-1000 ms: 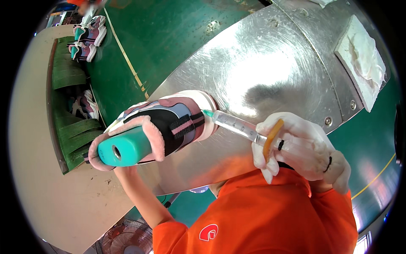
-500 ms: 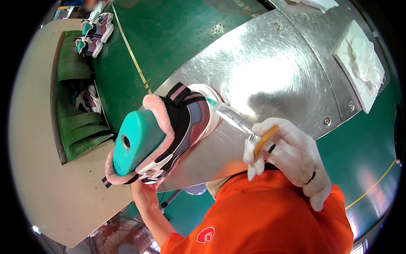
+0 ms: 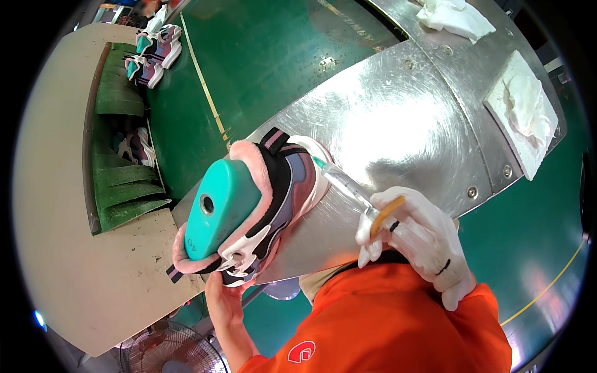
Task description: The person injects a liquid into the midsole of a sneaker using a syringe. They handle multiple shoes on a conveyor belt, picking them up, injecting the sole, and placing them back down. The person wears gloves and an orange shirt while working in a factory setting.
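A pink, black and mauve sneaker with a white sole tilts over the metal table, a teal shoe last filling its fleece-lined opening. My bare left hand grips the shoe from below at its lower end; most of the fingers are hidden behind it. In my right hand, gloved in white, is a clear syringe with a thin green tip and a yellow-brown ring around its rear. That tip meets the seam between the upper and the sole, near the heel.
A polished metal table lies beneath, beside a green conveyor belt. More sneakers sit on the belt at the far left, and another shows behind a slit green curtain. White cloths rest at right. A fan stands below.
The whole view has shifted slightly, so the shoe, both hands and the surroundings sit in somewhat different places. The syringe tip stays at the sole seam, and both grips look the same.
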{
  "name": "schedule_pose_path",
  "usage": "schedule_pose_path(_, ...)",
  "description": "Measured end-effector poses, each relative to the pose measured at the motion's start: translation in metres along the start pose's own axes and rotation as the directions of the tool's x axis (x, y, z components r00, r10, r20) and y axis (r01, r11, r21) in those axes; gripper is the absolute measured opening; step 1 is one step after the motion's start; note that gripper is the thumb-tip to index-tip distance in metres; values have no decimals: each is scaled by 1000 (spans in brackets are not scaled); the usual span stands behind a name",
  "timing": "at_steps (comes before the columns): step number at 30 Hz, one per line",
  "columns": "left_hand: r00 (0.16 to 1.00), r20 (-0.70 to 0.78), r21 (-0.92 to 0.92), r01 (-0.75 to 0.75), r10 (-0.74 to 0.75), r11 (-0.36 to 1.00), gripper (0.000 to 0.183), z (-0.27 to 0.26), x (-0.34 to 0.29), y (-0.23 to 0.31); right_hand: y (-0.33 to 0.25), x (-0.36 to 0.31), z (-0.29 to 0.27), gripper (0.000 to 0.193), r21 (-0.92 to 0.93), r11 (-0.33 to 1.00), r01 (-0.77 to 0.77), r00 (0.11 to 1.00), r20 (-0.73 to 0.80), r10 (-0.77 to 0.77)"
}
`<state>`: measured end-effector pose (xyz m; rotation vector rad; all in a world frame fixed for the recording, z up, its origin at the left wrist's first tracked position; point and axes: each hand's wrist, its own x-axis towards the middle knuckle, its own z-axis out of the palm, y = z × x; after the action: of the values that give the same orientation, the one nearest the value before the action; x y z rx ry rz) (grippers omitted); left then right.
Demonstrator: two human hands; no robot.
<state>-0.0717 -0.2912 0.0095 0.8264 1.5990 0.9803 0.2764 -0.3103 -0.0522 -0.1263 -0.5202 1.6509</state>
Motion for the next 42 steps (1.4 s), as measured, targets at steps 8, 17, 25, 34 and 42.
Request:
schedule_pose_path(8, 987, 106, -44, 126, -121, 991, 44, 24, -34, 4, -13, 2, 14, 138, -273, 954, -122, 985, -151, 83)
schedule_pose_path(17, 892, 337, -50, 336, -301, 940, 62, 33, -72, -10, -7, -8, 23, 113, -222, 975, -28, 997, -77, 11)
schedule_pose_path(25, 864, 416, -51, 333, -284, 941, 56, 35, -74, -18, -5, -17, 34, 105, -290, 955, -70, 997, -55, 56)
schedule_pose_path(34, 889, 390, 26, 250, -240, 968, 64, 39, -72, -24, 1, -23, 48, 129, -320, 942, -99, 981, -193, 38)
schedule_pose_path(42, 867, 445, 240, 125, -223, 963, 61, 24, -59, -18, 1, -31, 63, 88, -409, 912, -43, 963, -260, -71)
